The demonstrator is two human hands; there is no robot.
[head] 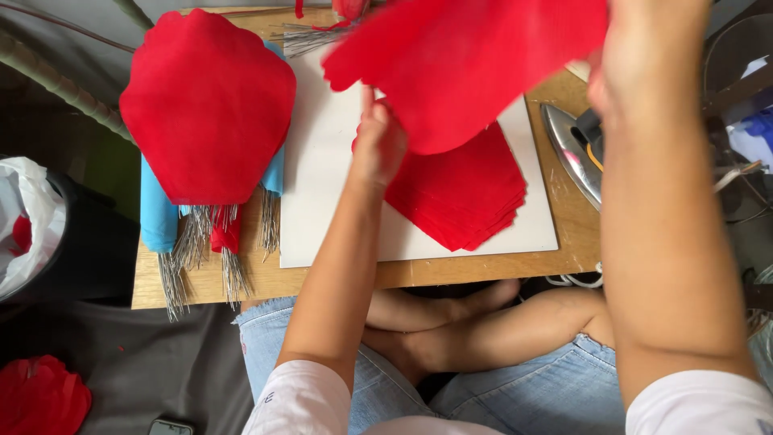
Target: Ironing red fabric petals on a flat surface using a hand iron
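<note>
My right hand (636,64) is raised and grips one edge of a large red scalloped fabric piece (475,56), which hangs over the low wooden table (266,282). My left hand (377,141) touches the lower edge of that lifted piece, just left of a stack of red fabric pieces (463,197) lying on a white board (330,177). The lifted piece hides the top of the stack.
A red scalloped piece (208,105) lies on blue fabric (157,213) with bundles of silver wires (197,242) at the table's left. A clothes iron (576,149) rests at the right edge. A black bin with a white bag (32,225) stands left; red fabric (40,399) lies on the floor.
</note>
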